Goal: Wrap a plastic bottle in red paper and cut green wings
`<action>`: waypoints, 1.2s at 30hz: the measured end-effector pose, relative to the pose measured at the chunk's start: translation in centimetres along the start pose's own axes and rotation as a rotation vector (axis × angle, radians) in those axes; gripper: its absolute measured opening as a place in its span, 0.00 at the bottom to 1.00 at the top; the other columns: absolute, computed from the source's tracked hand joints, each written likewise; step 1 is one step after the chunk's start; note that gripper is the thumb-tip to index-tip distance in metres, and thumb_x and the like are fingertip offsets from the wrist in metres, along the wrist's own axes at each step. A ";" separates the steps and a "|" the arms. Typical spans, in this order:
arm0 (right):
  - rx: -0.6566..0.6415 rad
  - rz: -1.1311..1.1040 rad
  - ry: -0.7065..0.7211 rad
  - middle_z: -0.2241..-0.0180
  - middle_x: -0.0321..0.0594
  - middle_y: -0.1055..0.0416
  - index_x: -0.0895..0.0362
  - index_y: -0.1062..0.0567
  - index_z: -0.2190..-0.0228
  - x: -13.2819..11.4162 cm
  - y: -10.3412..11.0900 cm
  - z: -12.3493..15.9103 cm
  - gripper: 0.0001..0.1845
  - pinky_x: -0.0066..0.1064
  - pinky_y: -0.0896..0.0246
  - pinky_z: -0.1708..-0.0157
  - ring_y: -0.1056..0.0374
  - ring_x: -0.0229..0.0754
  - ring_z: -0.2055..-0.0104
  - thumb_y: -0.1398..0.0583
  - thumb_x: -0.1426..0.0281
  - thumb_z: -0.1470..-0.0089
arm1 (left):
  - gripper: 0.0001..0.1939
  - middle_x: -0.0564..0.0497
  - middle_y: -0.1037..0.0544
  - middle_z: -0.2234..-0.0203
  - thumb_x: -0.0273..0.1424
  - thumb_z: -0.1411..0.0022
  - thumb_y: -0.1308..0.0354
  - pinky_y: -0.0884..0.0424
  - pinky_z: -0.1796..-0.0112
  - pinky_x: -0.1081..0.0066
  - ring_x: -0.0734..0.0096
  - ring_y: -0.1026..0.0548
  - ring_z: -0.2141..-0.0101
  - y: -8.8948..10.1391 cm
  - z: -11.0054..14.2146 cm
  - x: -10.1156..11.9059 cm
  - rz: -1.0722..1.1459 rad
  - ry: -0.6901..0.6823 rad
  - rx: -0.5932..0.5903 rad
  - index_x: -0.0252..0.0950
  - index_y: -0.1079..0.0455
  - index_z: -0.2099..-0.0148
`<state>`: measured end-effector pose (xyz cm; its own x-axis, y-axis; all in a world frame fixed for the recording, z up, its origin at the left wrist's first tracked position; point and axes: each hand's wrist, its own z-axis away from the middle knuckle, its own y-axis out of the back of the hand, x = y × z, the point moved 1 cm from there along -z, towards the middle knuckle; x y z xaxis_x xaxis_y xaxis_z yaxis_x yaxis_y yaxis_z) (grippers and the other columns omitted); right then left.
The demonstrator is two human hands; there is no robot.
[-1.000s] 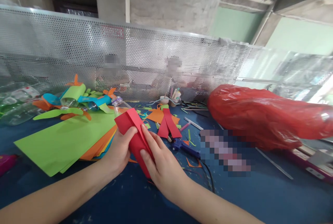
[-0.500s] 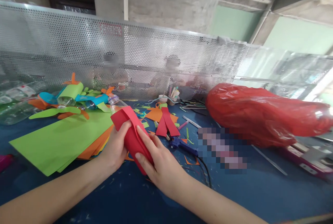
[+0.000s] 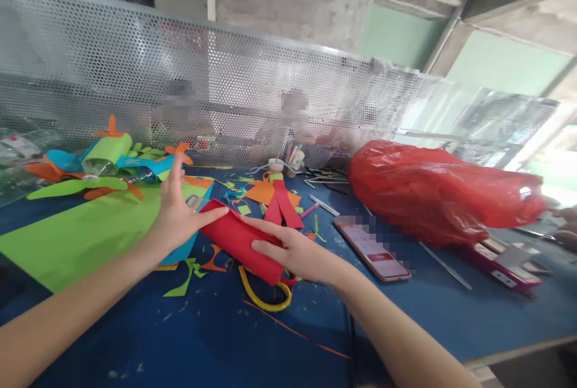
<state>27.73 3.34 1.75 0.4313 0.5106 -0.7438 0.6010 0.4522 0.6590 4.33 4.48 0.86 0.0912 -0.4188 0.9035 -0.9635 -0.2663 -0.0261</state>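
Note:
A roll of red paper point(image 3: 243, 245) slants across the middle of the head view, a little above the blue table. My right hand point(image 3: 293, 250) is closed around its near right part, fingers lying over the top edge. At the far left end, the thumb of my left hand point(image 3: 178, 214) rests on the paper while its other fingers stretch upward, apart from the roll. Scissors with yellow handles point(image 3: 265, 303) lie partly hidden under the roll. Beyond the roll are crossed red paper strips point(image 3: 283, 208). Whether anything sits inside the roll, I cannot tell.
Green sheets point(image 3: 90, 232) and bottle models with paper propellers point(image 3: 108, 157) lie left. A phone point(image 3: 374, 250), a red plastic bag point(image 3: 428, 196) and a purple box point(image 3: 500, 268) are right. A perforated metal screen point(image 3: 252, 87) stands behind; people show blurred through it.
My left hand has let go of the roll except for its thumb, its fingers lifting and spreading. The roll has tipped flatter and moved slightly right. The yellow-handled scissors have come into view.

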 end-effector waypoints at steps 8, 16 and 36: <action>-0.469 -0.093 0.046 0.39 0.31 0.40 0.48 0.38 0.40 -0.4 1.9 0.2 0.26 0.30 0.50 0.40 0.42 0.40 0.39 0.45 0.63 0.39 | 0.37 0.54 0.35 0.40 0.52 0.52 0.37 0.36 0.46 0.57 0.51 0.35 0.43 1.7 2.1 4.1 -0.901 -0.047 -0.985 0.55 0.39 0.39; -0.365 -0.026 0.075 0.42 0.32 0.36 0.46 0.35 0.43 -0.5 1.4 0.1 0.24 0.31 0.44 0.44 0.37 0.41 0.43 0.44 0.62 0.40 | 0.37 0.44 0.30 0.44 0.56 0.41 0.51 0.32 0.50 0.61 0.53 0.30 0.47 0.8 4.6 1.9 -0.859 0.023 -1.066 0.46 0.45 0.34; 0.011 0.529 -0.218 0.63 0.60 0.26 0.67 0.28 0.60 2.0 -2.8 -0.4 0.13 0.41 0.36 0.61 0.28 0.58 0.60 0.42 0.74 0.48 | 0.32 0.52 0.33 0.41 0.52 0.38 0.53 0.29 0.51 0.66 0.54 0.31 0.45 2.8 2.7 2.5 -0.708 0.158 -0.599 0.48 0.44 0.35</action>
<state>26.68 3.41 -1.52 0.8036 0.5019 -0.3199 0.2724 0.1677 0.9475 2.51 0.37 1.92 0.7127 -0.1956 0.6737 -0.6699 0.0953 0.7363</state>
